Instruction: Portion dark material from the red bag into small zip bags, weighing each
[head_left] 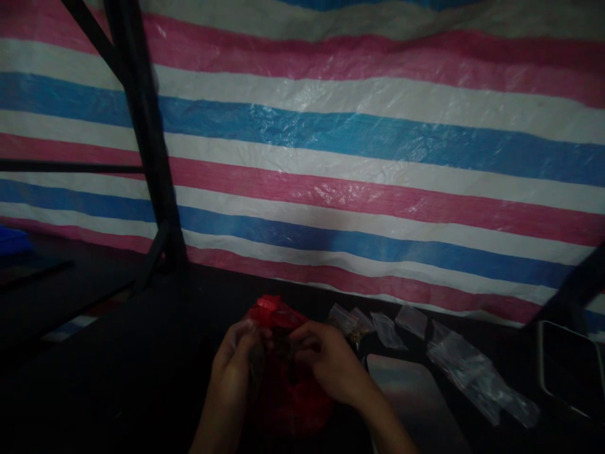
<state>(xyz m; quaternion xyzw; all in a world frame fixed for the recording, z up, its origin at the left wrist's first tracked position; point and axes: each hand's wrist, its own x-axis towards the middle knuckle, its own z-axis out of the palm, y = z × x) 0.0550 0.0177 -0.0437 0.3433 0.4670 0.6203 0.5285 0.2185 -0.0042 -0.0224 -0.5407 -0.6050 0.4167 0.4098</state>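
Here both hands work at the mouth of a red plastic bag (283, 353) lying on the dark worktop (142, 378), close in front of the person. The left hand (236, 356) pinches the bag's left edge, and the right hand (326, 359) curls its fingers over the right edge. Small clear bags (385, 328) lie just to the right, beside a grey tray (416, 397). Judging by this, the bag is being opened; the next move calls for spreading its mouth wider in dim light.

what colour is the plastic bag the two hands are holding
Red: the crinkly red plastic bag between the left hand and right hand, head view.
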